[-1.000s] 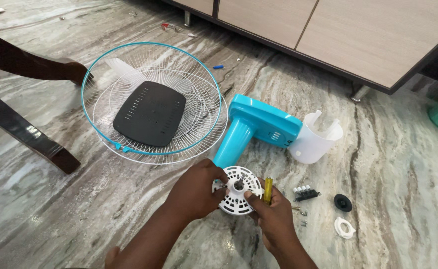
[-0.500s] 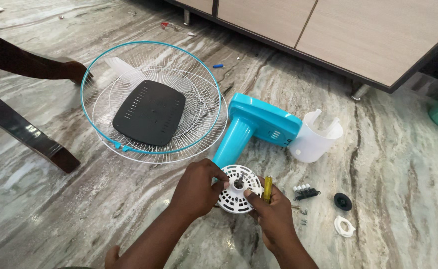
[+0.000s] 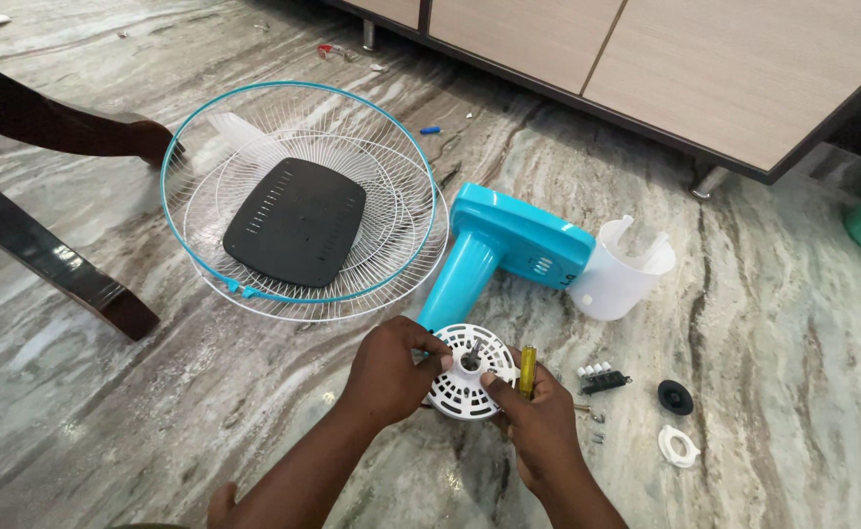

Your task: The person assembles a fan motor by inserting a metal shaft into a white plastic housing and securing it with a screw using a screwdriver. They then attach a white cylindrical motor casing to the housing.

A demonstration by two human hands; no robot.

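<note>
A white round vented motor housing (image 3: 462,380) with a metal shaft at its middle sits at the end of a turquoise fan stand (image 3: 509,245) lying on the floor. My left hand (image 3: 389,370) grips the housing's left rim. My right hand (image 3: 540,423) touches its right side with the thumb and also holds a yellow-handled screwdriver (image 3: 526,370) upright in its fingers.
A wire fan guard with a turquoise rim (image 3: 303,201) lies on the marble floor with a black panel (image 3: 298,220) inside it. A white plastic cover (image 3: 621,269), a black switch block (image 3: 604,379), a black cap (image 3: 675,397) and a white ring (image 3: 680,446) lie to the right. Dark wooden furniture legs (image 3: 48,260) stand at left, cabinets behind.
Both hands stay on the white housing with only slight shifts of the fingers. The view has barely moved.
</note>
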